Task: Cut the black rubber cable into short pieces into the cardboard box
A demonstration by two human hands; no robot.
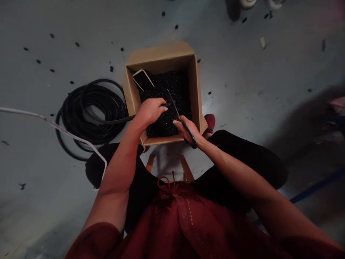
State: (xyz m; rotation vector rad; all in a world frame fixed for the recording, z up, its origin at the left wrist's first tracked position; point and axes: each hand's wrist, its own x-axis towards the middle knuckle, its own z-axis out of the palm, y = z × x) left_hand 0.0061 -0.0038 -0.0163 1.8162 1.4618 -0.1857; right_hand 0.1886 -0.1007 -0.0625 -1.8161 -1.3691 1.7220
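Observation:
Over a cardboard box, my left hand is closed round the end of a black hose. The hose runs back under my wrist to a large coil on the floor at the left. My right hand grips a pair of scissors, its blades pointing up and away beside the hose end. Whether the blades touch the hose I cannot tell. Many small black pieces fill the box's bottom. A phone-like dark slab with a light edge leans in its back left corner.
Small black bits lie scattered over the grey floor. A white cable crosses from the left edge to my left arm. Wooden stool legs show between my knees. Pale round objects stand at the top right.

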